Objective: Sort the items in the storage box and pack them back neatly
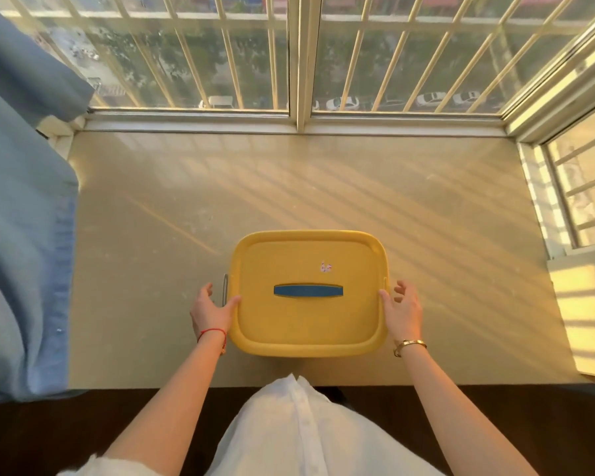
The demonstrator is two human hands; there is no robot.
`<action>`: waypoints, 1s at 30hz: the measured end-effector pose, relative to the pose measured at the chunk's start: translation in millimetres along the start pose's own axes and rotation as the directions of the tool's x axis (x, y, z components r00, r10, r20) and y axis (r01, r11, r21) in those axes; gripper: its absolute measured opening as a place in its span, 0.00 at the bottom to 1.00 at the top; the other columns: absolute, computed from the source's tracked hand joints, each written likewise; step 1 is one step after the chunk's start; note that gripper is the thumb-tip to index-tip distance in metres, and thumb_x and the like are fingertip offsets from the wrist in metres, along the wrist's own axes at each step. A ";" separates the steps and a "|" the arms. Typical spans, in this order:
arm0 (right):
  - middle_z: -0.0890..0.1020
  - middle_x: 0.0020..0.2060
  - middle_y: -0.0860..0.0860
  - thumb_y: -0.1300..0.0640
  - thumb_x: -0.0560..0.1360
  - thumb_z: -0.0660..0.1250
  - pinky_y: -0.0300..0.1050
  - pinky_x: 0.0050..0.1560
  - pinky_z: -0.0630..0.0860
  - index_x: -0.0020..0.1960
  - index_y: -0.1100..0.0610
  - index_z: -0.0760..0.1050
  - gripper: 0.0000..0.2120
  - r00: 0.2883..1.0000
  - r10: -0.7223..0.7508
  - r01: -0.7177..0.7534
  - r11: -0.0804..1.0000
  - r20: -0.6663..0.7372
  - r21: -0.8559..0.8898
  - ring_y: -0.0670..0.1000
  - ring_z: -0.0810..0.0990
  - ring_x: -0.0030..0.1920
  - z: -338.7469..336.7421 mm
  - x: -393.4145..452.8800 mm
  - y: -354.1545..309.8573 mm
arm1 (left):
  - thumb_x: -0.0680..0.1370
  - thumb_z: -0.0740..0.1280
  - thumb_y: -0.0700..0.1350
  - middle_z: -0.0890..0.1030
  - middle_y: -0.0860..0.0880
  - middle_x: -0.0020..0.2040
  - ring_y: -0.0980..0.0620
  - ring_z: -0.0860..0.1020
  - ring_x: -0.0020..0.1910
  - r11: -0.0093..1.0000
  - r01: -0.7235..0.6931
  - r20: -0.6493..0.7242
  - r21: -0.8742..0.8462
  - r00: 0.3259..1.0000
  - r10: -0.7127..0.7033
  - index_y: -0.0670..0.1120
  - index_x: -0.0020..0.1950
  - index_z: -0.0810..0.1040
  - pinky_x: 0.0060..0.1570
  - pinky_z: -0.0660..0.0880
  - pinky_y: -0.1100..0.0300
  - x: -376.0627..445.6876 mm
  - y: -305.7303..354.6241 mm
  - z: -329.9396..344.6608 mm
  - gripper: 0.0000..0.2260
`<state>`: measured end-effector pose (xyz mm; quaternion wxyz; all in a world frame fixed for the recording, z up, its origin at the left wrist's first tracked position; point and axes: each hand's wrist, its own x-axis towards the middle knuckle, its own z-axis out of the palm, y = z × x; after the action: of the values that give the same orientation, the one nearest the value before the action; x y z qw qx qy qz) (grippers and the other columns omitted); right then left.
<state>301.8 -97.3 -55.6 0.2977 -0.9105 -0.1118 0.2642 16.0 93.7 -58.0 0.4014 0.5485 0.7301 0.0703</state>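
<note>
Yellow box [306,324] lower centre, lid on; left hand [211,312] thumb touching its left edge, right hand [403,309] at right edge, both loosely spread, gripping nothing.

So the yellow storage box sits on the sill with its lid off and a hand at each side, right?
Not quite: the head view shows the lid on the yellow storage box, closed. The rest holds: left hand and right hand are at its sides on the sill.

Yellow plastic lidded storage box [308,293] on the beige stone window ledge [289,187], left hand [211,309] at its left edge, right hand [403,309] at its right edge, barred window [289,53] behind, blue fabric curtain [18,201] to the left
</note>
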 end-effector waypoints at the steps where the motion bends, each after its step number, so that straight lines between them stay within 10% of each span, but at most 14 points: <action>1: 0.75 0.63 0.55 0.50 0.76 0.67 0.56 0.60 0.75 0.69 0.58 0.66 0.25 1.000 0.021 -0.021 1.000 0.013 0.018 0.55 0.75 0.60 2.2 2.9 0.1 | 0.69 0.76 0.51 0.75 0.44 0.66 0.42 0.75 0.61 1.000 0.013 0.025 -0.018 1.000 -0.012 0.44 0.71 0.67 0.60 0.72 0.45 4.0 -1.4 0.0 0.34; 9: 0.80 0.56 0.57 0.51 0.78 0.64 0.49 0.57 0.71 0.64 0.62 0.74 0.19 0.992 0.048 -0.040 0.997 0.117 -0.067 0.58 0.77 0.57 11.6 26.0 -1.1 | 0.71 0.74 0.46 0.80 0.41 0.59 0.45 0.79 0.56 0.998 0.009 0.130 -0.054 0.991 -0.002 0.39 0.64 0.76 0.57 0.73 0.55 11.3 1.8 -2.1 0.23; 30: 0.72 0.51 0.57 0.52 0.78 0.63 0.44 0.40 0.68 0.56 0.64 0.72 0.16 0.984 -0.177 0.162 0.948 -0.031 -0.274 0.52 0.71 0.41 22.6 0.1 -13.2 | 0.78 0.64 0.42 0.76 0.48 0.48 0.50 0.75 0.43 0.941 -0.276 -0.121 0.196 0.945 0.302 0.44 0.56 0.76 0.39 0.69 0.59 -23.6 3.1 17.5 0.08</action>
<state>288.8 -75.9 -63.2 0.1954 -0.9365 -0.2164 0.1947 31.7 68.8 -55.9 0.2805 0.6765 0.6728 0.1046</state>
